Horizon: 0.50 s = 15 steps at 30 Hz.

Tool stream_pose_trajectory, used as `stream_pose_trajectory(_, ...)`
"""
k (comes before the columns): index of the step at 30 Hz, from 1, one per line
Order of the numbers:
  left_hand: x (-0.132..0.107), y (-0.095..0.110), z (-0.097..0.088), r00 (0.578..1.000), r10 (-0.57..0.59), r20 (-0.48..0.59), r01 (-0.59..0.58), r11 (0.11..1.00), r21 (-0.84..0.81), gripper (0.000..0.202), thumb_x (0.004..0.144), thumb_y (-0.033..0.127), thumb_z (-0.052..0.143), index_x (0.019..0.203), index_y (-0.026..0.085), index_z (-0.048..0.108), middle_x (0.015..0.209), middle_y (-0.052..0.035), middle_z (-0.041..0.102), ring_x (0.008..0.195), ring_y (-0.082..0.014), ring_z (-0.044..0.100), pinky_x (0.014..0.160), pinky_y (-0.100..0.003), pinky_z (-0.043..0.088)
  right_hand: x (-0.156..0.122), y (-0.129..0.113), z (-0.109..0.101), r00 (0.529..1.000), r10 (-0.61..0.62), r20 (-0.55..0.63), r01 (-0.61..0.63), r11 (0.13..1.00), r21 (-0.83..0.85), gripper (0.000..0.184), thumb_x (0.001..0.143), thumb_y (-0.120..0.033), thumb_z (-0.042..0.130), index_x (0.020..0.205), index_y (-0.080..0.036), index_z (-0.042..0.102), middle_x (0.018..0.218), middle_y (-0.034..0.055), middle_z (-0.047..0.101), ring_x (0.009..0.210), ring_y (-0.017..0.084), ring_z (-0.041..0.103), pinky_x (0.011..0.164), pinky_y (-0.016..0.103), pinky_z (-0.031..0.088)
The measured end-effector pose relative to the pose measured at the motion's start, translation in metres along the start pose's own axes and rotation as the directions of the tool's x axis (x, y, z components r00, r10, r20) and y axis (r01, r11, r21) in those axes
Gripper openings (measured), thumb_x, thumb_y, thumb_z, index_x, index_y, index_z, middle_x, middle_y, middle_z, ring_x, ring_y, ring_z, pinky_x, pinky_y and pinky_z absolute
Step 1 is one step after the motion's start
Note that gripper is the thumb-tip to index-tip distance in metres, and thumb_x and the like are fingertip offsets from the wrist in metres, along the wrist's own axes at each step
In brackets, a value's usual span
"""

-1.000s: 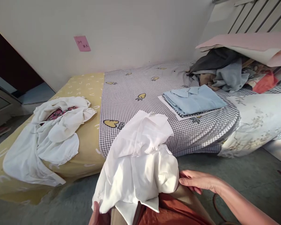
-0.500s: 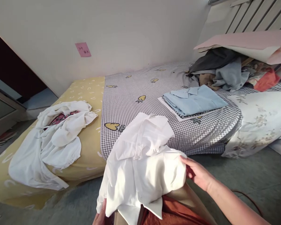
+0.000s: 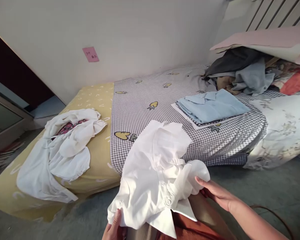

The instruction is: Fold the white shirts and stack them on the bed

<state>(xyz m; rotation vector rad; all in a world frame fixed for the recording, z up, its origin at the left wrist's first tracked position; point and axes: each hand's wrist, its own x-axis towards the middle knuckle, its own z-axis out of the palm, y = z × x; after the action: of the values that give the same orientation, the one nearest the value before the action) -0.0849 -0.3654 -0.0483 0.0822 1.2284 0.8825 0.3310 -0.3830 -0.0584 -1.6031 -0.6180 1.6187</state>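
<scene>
A white button-up shirt (image 3: pixel 145 173) lies partly on the checked bed cover and hangs over its front edge toward my lap. My left hand (image 3: pixel 114 228) grips its lower left edge, the thumb on top of the cloth and the fingers beneath. On the other side, my right hand (image 3: pixel 213 193) pinches the shirt's right edge, with some fingers hidden under the fabric. The collar end rests on the bed, and the front is creased around the buttons. To the right of it sits a folded stack topped by a light blue shirt (image 3: pixel 215 106).
A crumpled white garment (image 3: pixel 50 160) lies on the yellow cover (image 3: pixel 100 170) at left. Piled clothes (image 3: pixel 250 76) sit at the back right under a pink sheet (image 3: pixel 262 38). A floral white cloth (image 3: pixel 285 126) drapes over the bed's right edge. A cable (image 3: pixel 272 213) runs along the floor.
My left hand has risen slightly with the shirt's lower left edge, its thumb now plainly on the cloth. My right hand has moved a little lower, and the shirt's front has bunched toward the right.
</scene>
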Motion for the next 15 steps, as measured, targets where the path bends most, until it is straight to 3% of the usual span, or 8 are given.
stream_pose_trajectory(2, 0.001, -0.002, -0.003, 0.999, 0.034, 0.005, -0.034, 0.999, 0.020, 0.058, 0.062, 0.042, 0.093, 0.111, 0.017, 0.073, 0.080, -0.0081, 0.079, 0.074, -0.0285, 0.076, 0.066, -0.034, 0.062, -0.003, -0.004, -0.002, 0.999, 0.043, 0.020, -0.043, 0.999, -0.027, 0.064, 0.063, -0.069, 0.084, 0.105, -0.022, 0.074, 0.096, 0.0090, 0.078, 0.101, 0.031, 0.068, 0.087, 0.041, 0.052)
stream_pose_trajectory(4, 0.001, -0.005, -0.002, 0.995, 0.105, 0.004, -0.105, 0.994, 0.041, 0.045, 0.061, 0.042, 0.094, 0.092, 0.016, 0.075, 0.064, -0.0024, 0.072, 0.051, -0.0174, 0.064, 0.047, -0.026, 0.053, -0.006, -0.012, 0.000, 1.000, 0.027, 0.013, -0.027, 0.999, -0.042, 0.062, 0.064, -0.068, 0.083, 0.105, -0.022, 0.073, 0.101, 0.0087, 0.078, 0.108, 0.032, 0.067, 0.090, 0.040, 0.051)
stream_pose_trajectory(6, -0.002, -0.006, 0.001, 0.986, 0.168, 0.001, -0.168, 0.983, 0.069, 0.040, 0.062, 0.043, 0.093, 0.084, 0.016, 0.073, 0.055, 0.0014, 0.065, 0.039, -0.0096, 0.050, 0.036, -0.021, 0.041, -0.007, -0.019, 0.008, 1.000, 0.002, 0.007, -0.002, 1.000, -0.027, 0.057, 0.067, -0.068, 0.081, 0.100, -0.022, 0.073, 0.095, 0.0065, 0.077, 0.101, 0.029, 0.069, 0.084, 0.037, 0.053)
stream_pose_trajectory(8, -0.005, -0.007, 0.007, 0.981, 0.193, -0.013, -0.191, 0.977, 0.093, 0.040, 0.066, 0.043, 0.091, 0.089, 0.016, 0.074, 0.056, 0.0014, 0.066, 0.038, -0.0088, 0.050, 0.035, -0.020, 0.039, -0.005, -0.024, 0.018, 1.000, -0.012, 0.027, 0.011, 1.000, 0.009, 0.055, 0.064, -0.069, 0.082, 0.088, -0.021, 0.072, 0.077, 0.0028, 0.073, 0.080, 0.023, 0.068, 0.068, 0.031, 0.053)
stream_pose_trajectory(10, -0.009, -0.006, 0.012, 0.979, 0.201, -0.031, -0.197, 0.976, 0.097, 0.040, 0.068, 0.040, 0.090, 0.096, 0.017, 0.075, 0.068, -0.0030, 0.074, 0.052, -0.0154, 0.066, 0.046, -0.021, 0.052, -0.002, -0.028, 0.029, 0.998, -0.035, 0.052, 0.031, 0.997, 0.069, 0.057, 0.057, -0.071, 0.086, 0.073, -0.019, 0.068, 0.060, -0.0010, 0.062, 0.057, 0.015, 0.057, 0.051, 0.025, 0.044)
stream_pose_trajectory(12, -0.011, -0.004, 0.014, 0.970, 0.241, -0.027, -0.238, 0.968, 0.080, 0.038, 0.070, 0.035, 0.089, 0.102, 0.019, 0.077, 0.089, -0.0081, 0.081, 0.085, -0.0260, 0.077, 0.074, -0.028, 0.063, -0.001, -0.032, 0.037, 0.995, -0.072, 0.068, 0.060, 0.985, 0.160, 0.058, 0.054, -0.070, 0.089, 0.065, -0.019, 0.065, 0.054, -0.0024, 0.057, 0.048, 0.011, 0.047, 0.043, 0.023, 0.036)
stream_pose_trajectory(15, -0.014, 0.000, 0.008, 0.943, 0.322, 0.081, -0.323, 0.946, 0.003, 0.043, 0.075, 0.032, 0.084, 0.117, 0.028, 0.075, 0.116, -0.0080, 0.080, 0.125, -0.0329, 0.066, 0.110, -0.041, 0.052, -0.004, -0.038, 0.045, 0.989, -0.136, 0.066, 0.109, 0.945, 0.308, 0.050, 0.054, -0.062, 0.093, 0.067, -0.020, 0.068, 0.062, 0.0009, 0.064, 0.056, 0.014, 0.055, 0.049, 0.025, 0.046)
